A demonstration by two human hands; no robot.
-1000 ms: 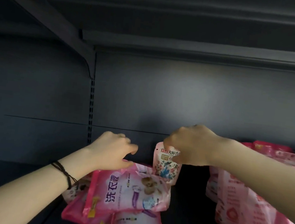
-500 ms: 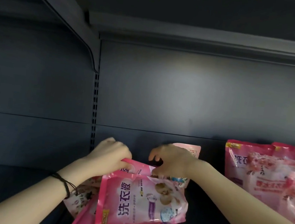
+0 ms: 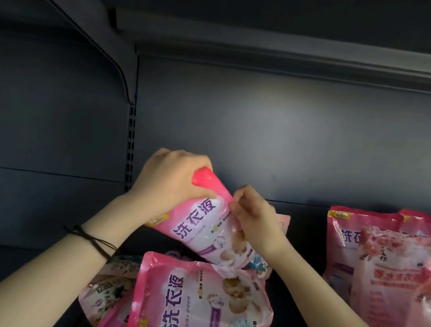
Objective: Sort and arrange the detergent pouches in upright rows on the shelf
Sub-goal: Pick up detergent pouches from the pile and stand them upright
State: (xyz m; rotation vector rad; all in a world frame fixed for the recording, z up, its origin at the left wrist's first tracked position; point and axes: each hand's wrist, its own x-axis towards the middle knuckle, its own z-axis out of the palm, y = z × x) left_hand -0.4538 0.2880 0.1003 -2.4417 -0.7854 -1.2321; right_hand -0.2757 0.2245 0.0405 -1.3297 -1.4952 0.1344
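Observation:
A pink detergent pouch (image 3: 209, 227) with purple lettering is lifted off the pile and tilted, its top end up to the left. My left hand (image 3: 169, 182) grips that top end. My right hand (image 3: 254, 216) pinches the pouch's upper edge near the middle. Below lies a matching pink pouch (image 3: 198, 306) on its side atop a pile. A small pouch (image 3: 284, 223) stands behind my right hand, mostly hidden. Upright pink pouches (image 3: 396, 267) stand in rows at the right.
The dark shelf floor (image 3: 8, 274) lies to the left of the pile. A slotted upright and bracket (image 3: 131, 137) rise at the back left. The shelf above (image 3: 275, 49) hangs overhead. A patterned pale pouch (image 3: 109, 285) lies under the pile's left side.
Both hands have raised the top pink pouch off the pile and tilted it up; the matching pouch beneath it has come into sight. The view has shifted a little.

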